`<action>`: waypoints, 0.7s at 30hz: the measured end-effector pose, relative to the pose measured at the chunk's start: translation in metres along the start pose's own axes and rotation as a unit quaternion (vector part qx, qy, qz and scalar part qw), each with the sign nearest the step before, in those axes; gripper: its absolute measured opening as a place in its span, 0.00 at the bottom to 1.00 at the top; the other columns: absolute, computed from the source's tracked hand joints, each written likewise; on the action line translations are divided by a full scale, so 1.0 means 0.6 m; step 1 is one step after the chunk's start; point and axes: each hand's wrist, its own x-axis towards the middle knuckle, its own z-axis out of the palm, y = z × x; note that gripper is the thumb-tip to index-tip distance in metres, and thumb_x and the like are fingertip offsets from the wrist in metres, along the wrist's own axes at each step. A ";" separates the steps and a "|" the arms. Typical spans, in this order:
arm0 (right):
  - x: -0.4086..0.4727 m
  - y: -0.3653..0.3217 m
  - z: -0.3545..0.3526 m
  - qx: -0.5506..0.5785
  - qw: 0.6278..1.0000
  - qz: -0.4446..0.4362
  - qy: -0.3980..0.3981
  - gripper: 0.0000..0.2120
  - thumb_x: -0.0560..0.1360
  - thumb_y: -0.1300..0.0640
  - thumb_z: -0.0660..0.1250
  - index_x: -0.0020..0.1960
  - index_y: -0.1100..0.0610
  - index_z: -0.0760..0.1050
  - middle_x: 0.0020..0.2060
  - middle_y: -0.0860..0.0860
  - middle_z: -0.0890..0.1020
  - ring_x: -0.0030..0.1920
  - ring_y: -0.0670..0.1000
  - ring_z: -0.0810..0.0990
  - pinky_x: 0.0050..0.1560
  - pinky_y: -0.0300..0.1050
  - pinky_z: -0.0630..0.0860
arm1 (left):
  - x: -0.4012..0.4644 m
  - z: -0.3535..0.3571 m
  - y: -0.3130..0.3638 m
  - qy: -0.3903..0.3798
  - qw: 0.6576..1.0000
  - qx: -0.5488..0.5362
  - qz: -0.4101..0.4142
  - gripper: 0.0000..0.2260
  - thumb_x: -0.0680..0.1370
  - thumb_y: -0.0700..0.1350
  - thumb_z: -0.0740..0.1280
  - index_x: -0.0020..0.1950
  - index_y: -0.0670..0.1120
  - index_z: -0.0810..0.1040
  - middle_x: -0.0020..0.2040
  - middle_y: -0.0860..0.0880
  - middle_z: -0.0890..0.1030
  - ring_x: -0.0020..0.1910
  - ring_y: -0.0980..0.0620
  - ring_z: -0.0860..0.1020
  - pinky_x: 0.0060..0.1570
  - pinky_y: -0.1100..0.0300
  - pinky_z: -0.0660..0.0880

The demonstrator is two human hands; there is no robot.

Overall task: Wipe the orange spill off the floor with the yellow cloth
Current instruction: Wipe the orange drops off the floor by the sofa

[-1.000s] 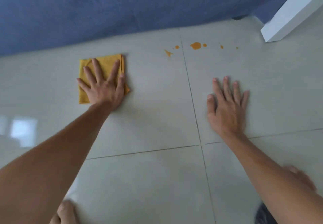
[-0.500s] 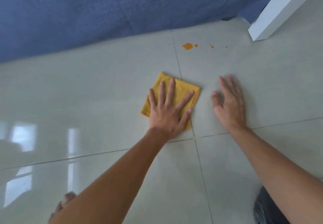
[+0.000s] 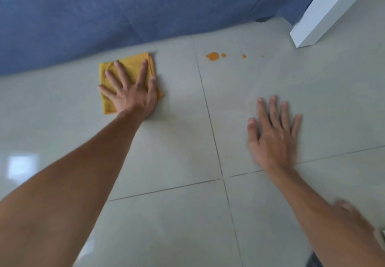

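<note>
The folded yellow cloth point(image 3: 132, 62) lies on the pale tiled floor point(image 3: 177, 141), close to the blue fabric at the back. My left hand point(image 3: 131, 95) presses flat on it with fingers spread, covering its middle. The orange spill point(image 3: 213, 56) is a larger blot with a few small drops trailing to its right, just right of a grout line point(image 3: 208, 108). The cloth is roughly a cloth's width left of the blot and does not touch it. My right hand point(image 3: 273, 137) rests palm-down on the tile below the spill and holds nothing.
Blue fabric point(image 3: 145, 6) hangs down to the floor along the whole back edge. A white panel point(image 3: 325, 14) stands at the back right, right of the drops. My knee point(image 3: 354, 214) shows blurred at the lower right.
My left hand slid the cloth right and toward me, to the grout line, then back up-left. The orange marks left of the grout line are gone. My right hand stayed planted.
</note>
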 end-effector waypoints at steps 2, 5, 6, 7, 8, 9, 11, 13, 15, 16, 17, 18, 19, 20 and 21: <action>-0.001 0.001 0.000 0.002 1.000 -0.001 0.021 0.28 0.80 0.44 0.51 0.78 0.51 0.61 0.77 0.53 0.62 0.78 0.58 0.58 0.75 0.67 0.49 | 0.018 0.006 0.087 -0.007 0.999 0.001 0.036 0.27 0.79 0.66 0.43 0.78 0.67 0.47 0.81 0.41 0.40 0.79 0.34 0.40 0.70 0.27 0.38; -0.001 0.001 0.000 0.009 0.999 0.000 0.034 0.27 0.79 0.44 0.53 0.77 0.51 0.63 0.77 0.53 0.64 0.77 0.58 0.60 0.75 0.66 0.50 | -0.002 0.018 0.203 -0.013 0.992 0.014 0.125 0.27 0.78 0.66 0.41 0.78 0.67 0.47 0.81 0.42 0.41 0.79 0.33 0.40 0.69 0.26 0.37; 0.001 0.003 0.000 0.017 0.999 0.001 0.036 0.27 0.79 0.44 0.54 0.76 0.51 0.64 0.76 0.53 0.64 0.77 0.58 0.60 0.75 0.66 0.51 | -0.017 0.022 0.228 -0.016 0.988 0.018 0.154 0.27 0.78 0.66 0.41 0.78 0.67 0.46 0.82 0.42 0.41 0.79 0.33 0.41 0.69 0.26 0.37; 0.002 0.004 -0.001 0.030 0.999 0.003 0.037 0.27 0.79 0.44 0.54 0.76 0.51 0.65 0.76 0.53 0.65 0.77 0.58 0.61 0.75 0.65 0.51 | -0.036 0.027 0.243 -0.018 0.983 0.021 0.182 0.27 0.78 0.66 0.41 0.78 0.67 0.46 0.82 0.42 0.42 0.79 0.33 0.41 0.69 0.26 0.38; 0.003 0.005 -0.003 0.046 0.998 0.004 0.036 0.28 0.78 0.44 0.54 0.75 0.51 0.66 0.76 0.53 0.66 0.77 0.58 0.61 0.76 0.64 0.51 | -0.059 0.031 0.249 -0.019 0.977 0.025 0.211 0.26 0.79 0.66 0.41 0.78 0.67 0.47 0.82 0.42 0.42 0.79 0.33 0.41 0.70 0.27 0.39; 0.004 0.007 -0.005 0.065 0.997 0.005 0.036 0.28 0.77 0.44 0.55 0.75 0.51 0.67 0.75 0.53 0.67 0.76 0.57 0.63 0.76 0.63 0.52 | -0.086 0.036 0.249 -0.017 0.970 0.032 0.241 0.26 0.79 0.66 0.42 0.78 0.67 0.47 0.82 0.42 0.43 0.79 0.34 0.42 0.70 0.27 0.40; 0.013 0.015 -0.011 0.095 0.995 0.008 0.042 0.27 0.76 0.45 0.55 0.73 0.52 0.70 0.74 0.54 0.69 0.74 0.57 0.66 0.74 0.59 0.58 | -0.144 0.043 0.231 -0.015 0.953 0.044 0.299 0.26 0.79 0.66 0.43 0.78 0.67 0.47 0.82 0.42 0.44 0.79 0.34 0.44 0.70 0.27 0.42; 0.026 0.030 -0.018 0.080 0.996 0.028 0.035 0.27 0.77 0.45 0.55 0.73 0.52 0.70 0.74 0.54 0.69 0.74 0.57 0.67 0.72 0.58 0.61 | -0.204 0.046 0.193 -0.024 0.936 0.047 0.349 0.26 0.80 0.66 0.44 0.78 0.68 0.48 0.82 0.42 0.45 0.79 0.34 0.45 0.70 0.27 0.44; 0.040 0.044 -0.023 0.047 0.997 0.061 -0.006 0.28 0.79 0.42 0.52 0.76 0.50 0.64 0.77 0.53 0.63 0.76 0.58 0.61 0.75 0.60 0.55 | -0.248 0.048 0.132 -0.024 0.926 0.065 0.371 0.25 0.80 0.66 0.46 0.78 0.68 0.48 0.82 0.42 0.46 0.79 0.34 0.46 0.71 0.28 0.46; 0.046 0.049 -0.023 0.034 0.996 0.076 -0.033 0.28 0.79 0.41 0.51 0.78 0.48 0.60 0.78 0.51 0.60 0.78 0.57 0.57 0.76 0.62 0.50 | -0.259 0.047 0.094 -0.021 0.927 0.076 0.366 0.25 0.80 0.66 0.46 0.78 0.68 0.49 0.82 0.42 0.47 0.79 0.34 0.47 0.71 0.28 0.47; 0.048 0.051 -0.022 0.025 0.995 0.086 -0.052 0.29 0.79 0.40 0.48 0.78 0.47 0.57 0.79 0.50 0.56 0.79 0.57 0.53 0.76 0.64 0.44 | -0.260 0.044 0.057 -0.019 0.932 0.083 0.351 0.26 0.80 0.66 0.46 0.78 0.68 0.48 0.82 0.42 0.47 0.79 0.34 0.47 0.71 0.29 0.48; 0.048 0.051 -0.020 0.019 0.994 0.090 -0.057 0.30 0.79 0.39 0.47 0.79 0.46 0.55 0.80 0.49 0.55 0.79 0.56 0.51 0.76 0.64 0.42 | -0.254 0.040 0.026 -0.019 0.941 0.087 0.327 0.26 0.80 0.66 0.46 0.78 0.68 0.48 0.82 0.42 0.47 0.79 0.34 0.47 0.71 0.28 0.49; 0.046 0.050 -0.018 0.013 0.994 0.090 -0.056 0.30 0.79 0.39 0.46 0.79 0.46 0.54 0.80 0.49 0.54 0.79 0.56 0.50 0.76 0.65 0.41 | -0.239 0.035 0.001 -0.018 0.951 0.088 0.296 0.26 0.79 0.66 0.45 0.78 0.69 0.47 0.82 0.42 0.47 0.79 0.34 0.47 0.71 0.28 0.49; 0.045 0.048 -0.018 0.008 0.995 0.090 -0.053 0.30 0.79 0.39 0.45 0.79 0.46 0.54 0.80 0.48 0.54 0.79 0.56 0.50 0.76 0.65 0.41 | -0.220 0.031 -0.014 -0.018 0.961 0.087 0.264 0.26 0.79 0.67 0.44 0.77 0.69 0.47 0.82 0.42 0.47 0.79 0.33 0.47 0.71 0.28 0.48; 0.044 0.047 -0.016 0.005 0.995 0.090 -0.051 0.30 0.79 0.39 0.45 0.79 0.46 0.54 0.80 0.48 0.54 0.79 0.55 0.50 0.76 0.65 0.42 | -0.198 0.026 -0.020 -0.017 0.970 0.080 0.231 0.26 0.78 0.67 0.44 0.77 0.69 0.47 0.82 0.43 0.47 0.79 0.33 0.47 0.71 0.28 0.48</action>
